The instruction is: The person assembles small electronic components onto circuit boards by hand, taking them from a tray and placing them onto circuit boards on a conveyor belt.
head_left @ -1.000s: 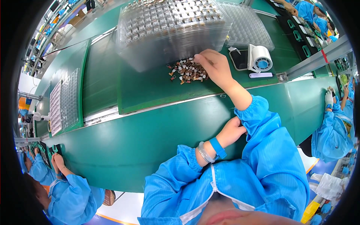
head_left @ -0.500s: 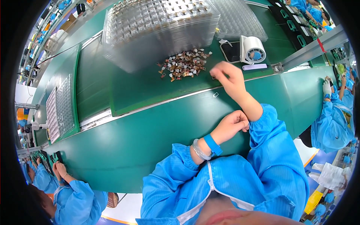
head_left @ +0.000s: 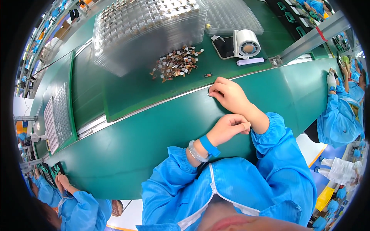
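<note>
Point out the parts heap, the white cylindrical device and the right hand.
Parts heap [head_left: 178, 64]: head view, middle of the pile.
White cylindrical device [head_left: 246, 37]: head view, its curved side.
Right hand [head_left: 230, 95]: head view, back of the hand.

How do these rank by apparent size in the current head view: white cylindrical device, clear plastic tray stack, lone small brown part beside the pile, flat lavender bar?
1. Tray stack
2. White device
3. Lavender bar
4. Brown part

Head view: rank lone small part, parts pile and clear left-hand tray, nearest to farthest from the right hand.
1. Lone small part: just beyond the right hand.
2. Parts pile: ahead, to the left.
3. Clear left-hand tray: far left.
</note>
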A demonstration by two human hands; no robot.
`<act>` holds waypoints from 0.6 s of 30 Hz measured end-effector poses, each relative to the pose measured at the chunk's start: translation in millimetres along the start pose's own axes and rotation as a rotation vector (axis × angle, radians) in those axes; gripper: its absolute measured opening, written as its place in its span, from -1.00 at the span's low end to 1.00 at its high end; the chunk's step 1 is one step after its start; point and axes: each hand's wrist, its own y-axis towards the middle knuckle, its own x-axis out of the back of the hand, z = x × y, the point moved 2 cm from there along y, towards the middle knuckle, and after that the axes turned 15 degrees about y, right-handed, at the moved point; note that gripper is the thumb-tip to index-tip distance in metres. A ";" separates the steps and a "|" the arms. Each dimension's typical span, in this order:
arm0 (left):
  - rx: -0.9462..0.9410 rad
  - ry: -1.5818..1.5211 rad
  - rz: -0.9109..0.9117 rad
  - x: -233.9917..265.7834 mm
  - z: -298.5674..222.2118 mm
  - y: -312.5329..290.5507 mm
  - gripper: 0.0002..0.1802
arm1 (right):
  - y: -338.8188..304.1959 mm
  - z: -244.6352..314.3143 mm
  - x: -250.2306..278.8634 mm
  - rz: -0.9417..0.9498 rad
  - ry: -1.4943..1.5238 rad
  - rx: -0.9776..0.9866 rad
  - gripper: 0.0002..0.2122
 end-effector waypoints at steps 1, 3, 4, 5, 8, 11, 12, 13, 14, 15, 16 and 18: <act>0.001 0.002 0.005 0.4 -2.6 -1.6 -0.83 | 0.5 0.8 -0.9 -0.004 -0.002 -0.002 -0.94; 0.021 0.014 -0.028 2.3 -6.4 -3.7 -0.80 | 1.1 3.5 -3.0 0.018 -0.076 0.032 -0.96; 0.019 0.021 -0.059 2.8 -6.2 -4.1 -0.77 | 1.3 4.2 -3.6 0.012 -0.079 0.028 -0.96; 0.019 0.025 -0.045 3.2 -6.4 -3.9 -0.77 | 1.9 5.2 -3.7 0.042 -0.126 0.019 -0.97; 0.024 0.081 -0.038 4.8 -7.6 -2.8 -0.74 | 3.4 8.9 -2.8 0.124 -0.276 0.026 -0.96; 0.024 0.119 -0.042 3.8 -9.3 -1.1 -0.75 | 7.8 10.6 2.3 0.181 -0.327 0.082 -0.96; 0.016 0.102 -0.051 3.1 -7.6 -0.9 -0.78 | 10.0 12.9 9.7 0.203 -0.241 0.011 -0.94; 0.015 0.105 -0.036 3.0 -6.1 0.3 -0.78 | 14.7 15.8 26.4 0.084 -0.141 0.033 -0.92; 0.005 0.094 -0.054 5.1 -4.9 -0.4 -0.80 | 23.1 21.7 45.7 -0.033 -0.036 0.061 -0.90; -0.006 0.080 -0.075 6.8 -3.7 -1.4 -0.81 | 31.8 30.0 70.3 -0.207 0.061 0.036 -0.87; -0.010 0.100 -0.080 7.0 -4.1 -1.6 -0.83 | 36.7 27.3 97.4 -0.412 -0.029 0.171 -0.91; -0.003 0.085 -0.078 7.2 -4.6 -0.7 -0.82 | 49.0 20.8 149.6 -0.687 -0.008 0.150 -0.95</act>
